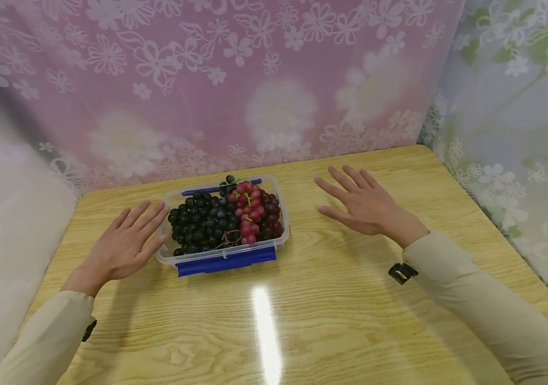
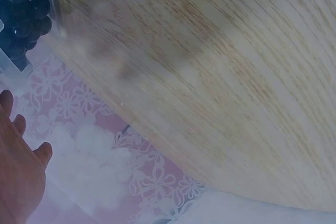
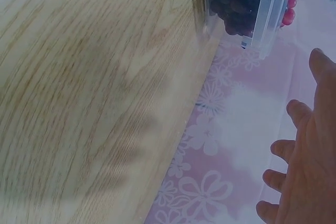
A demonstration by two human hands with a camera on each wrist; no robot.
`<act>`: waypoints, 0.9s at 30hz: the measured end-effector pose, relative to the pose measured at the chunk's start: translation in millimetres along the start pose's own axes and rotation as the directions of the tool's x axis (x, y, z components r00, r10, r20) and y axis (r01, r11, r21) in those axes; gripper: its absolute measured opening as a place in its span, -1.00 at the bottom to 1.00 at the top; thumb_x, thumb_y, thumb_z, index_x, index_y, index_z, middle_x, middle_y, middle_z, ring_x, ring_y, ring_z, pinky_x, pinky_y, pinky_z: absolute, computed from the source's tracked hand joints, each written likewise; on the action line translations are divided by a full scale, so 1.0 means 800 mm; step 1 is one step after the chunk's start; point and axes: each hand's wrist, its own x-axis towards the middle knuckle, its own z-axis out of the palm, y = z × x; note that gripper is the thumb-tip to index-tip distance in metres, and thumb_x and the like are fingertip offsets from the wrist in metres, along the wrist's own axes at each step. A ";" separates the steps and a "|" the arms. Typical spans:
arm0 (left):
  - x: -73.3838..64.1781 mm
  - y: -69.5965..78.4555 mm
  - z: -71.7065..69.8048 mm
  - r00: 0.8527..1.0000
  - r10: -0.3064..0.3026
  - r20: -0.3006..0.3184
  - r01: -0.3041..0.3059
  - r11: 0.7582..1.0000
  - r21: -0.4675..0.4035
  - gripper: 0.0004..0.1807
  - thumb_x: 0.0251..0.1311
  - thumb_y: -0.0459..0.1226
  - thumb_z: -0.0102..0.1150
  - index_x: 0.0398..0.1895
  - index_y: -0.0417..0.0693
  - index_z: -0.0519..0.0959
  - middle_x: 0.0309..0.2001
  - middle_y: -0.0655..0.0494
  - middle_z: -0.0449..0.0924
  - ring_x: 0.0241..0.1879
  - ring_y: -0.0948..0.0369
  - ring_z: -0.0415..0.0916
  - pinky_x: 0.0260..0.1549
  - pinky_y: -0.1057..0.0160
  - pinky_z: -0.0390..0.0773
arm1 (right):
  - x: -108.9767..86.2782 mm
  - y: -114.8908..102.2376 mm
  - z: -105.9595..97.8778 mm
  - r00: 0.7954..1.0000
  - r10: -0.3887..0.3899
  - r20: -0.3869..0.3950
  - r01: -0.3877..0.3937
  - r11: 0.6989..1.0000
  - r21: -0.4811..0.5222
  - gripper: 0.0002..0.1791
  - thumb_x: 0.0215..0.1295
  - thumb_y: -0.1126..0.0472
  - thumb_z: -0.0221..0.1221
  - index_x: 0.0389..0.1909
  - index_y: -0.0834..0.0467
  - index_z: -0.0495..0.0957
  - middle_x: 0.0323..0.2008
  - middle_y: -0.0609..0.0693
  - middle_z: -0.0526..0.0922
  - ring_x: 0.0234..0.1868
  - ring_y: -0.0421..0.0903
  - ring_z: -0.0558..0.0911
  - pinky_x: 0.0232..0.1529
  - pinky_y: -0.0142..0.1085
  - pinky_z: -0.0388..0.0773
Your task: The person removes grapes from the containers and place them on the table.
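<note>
A clear plastic container (image 1: 283, 230) with blue side clips (image 1: 228, 261) stands on the table. Black grapes (image 1: 202, 219) fill its left part. A bunch of red grapes (image 1: 249, 211) lies on the right, beside darker red grapes (image 1: 272, 214). My left hand (image 1: 122, 246) is held palm down with its fingers stretched out, their tips overlapping the container's left rim in the head view. To the right of the container, apart from it, my right hand (image 1: 358, 206) is spread above the table. Neither hand holds anything. The left wrist view catches black grapes (image 2: 21, 17) at its upper left corner.
The wooden table (image 1: 332, 315) has rounded corners. A pink floral cloth (image 1: 197, 96) hangs behind it, a pale green floral cloth (image 1: 519, 133) on the right and a white surface (image 1: 9, 176) on the left. Dark wrist devices (image 1: 403, 272) sit at both sleeves.
</note>
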 end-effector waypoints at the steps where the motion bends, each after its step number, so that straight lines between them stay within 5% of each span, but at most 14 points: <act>1: 0.000 -0.001 0.000 1.000 0.001 -0.002 -0.001 1.000 0.002 -0.29 0.42 0.03 -0.15 0.53 0.02 -0.05 0.51 0.06 -0.14 0.47 0.01 -0.26 0.38 -0.06 -0.27 | 0.001 -0.001 0.000 1.000 -0.002 -0.001 0.002 1.000 0.002 -0.20 0.36 -0.43 -0.35 0.53 -0.18 -0.16 0.51 0.08 -0.17 0.47 0.14 -0.18 0.38 0.12 -0.27; 14: 0.002 0.000 0.005 0.999 -0.001 -0.047 0.000 1.000 -0.028 -0.31 0.41 -0.03 -0.09 0.51 -0.01 0.04 0.49 0.04 -0.05 0.46 0.01 -0.18 0.38 -0.02 -0.26 | 0.017 -0.020 -0.004 0.998 -0.054 -0.027 0.055 0.998 0.013 -0.22 0.36 -0.43 -0.38 0.52 -0.21 -0.18 0.51 0.04 -0.19 0.48 0.11 -0.18 0.39 0.09 -0.25; 27: 0.002 0.002 0.008 0.998 -0.032 -0.051 0.030 0.999 -0.040 -0.36 0.46 0.01 -0.23 0.52 0.01 0.03 0.49 0.05 -0.02 0.46 0.02 -0.18 0.38 -0.03 -0.26 | 0.044 -0.052 -0.019 0.993 -0.111 -0.036 0.113 0.992 0.054 -0.25 0.38 -0.40 -0.39 0.52 -0.21 -0.16 0.51 0.03 -0.19 0.47 0.13 -0.15 0.39 0.08 -0.17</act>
